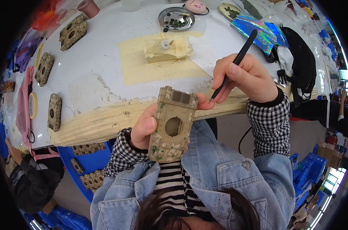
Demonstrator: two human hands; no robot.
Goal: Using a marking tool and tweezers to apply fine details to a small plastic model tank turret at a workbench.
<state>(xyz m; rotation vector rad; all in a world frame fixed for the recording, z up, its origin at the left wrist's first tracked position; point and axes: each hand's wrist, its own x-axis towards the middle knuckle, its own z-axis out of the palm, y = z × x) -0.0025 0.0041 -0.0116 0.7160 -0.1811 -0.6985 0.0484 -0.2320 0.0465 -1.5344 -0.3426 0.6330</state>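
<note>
Tan-and-green camouflage covers the model hull (173, 111) in your left hand (143, 128), up off the table at its near edge, in front of your jacket. Left grip: closed around the hull, thumb on its left side, a fingertip showing past its far right edge. Hull's round opening and flat face are toward you, grille panel at the far end. Your right hand (245, 74) is pinched on black tweezers (237, 61), slanting from far right down to near left. Tweezer tips sit just right of the hull's far end, close to your left fingertip; tips look together, can't tell if they hold a part or touch anything. Beyond the hull, on the white table (101, 50), there's a tape-covered block (158, 58) with a small white cup (165, 45) on it. Farther back: round metal dish (163, 16) with small dark green pieces (178, 23). Three more camouflage models (44, 69) are spaced along the left side. Tape roll (32, 105) is left of the nearest one. Far right: shiny holographic foil (254, 30), black bag (298, 57) just right of it. Near left, a blue bin (71, 157) holds more models.
</note>
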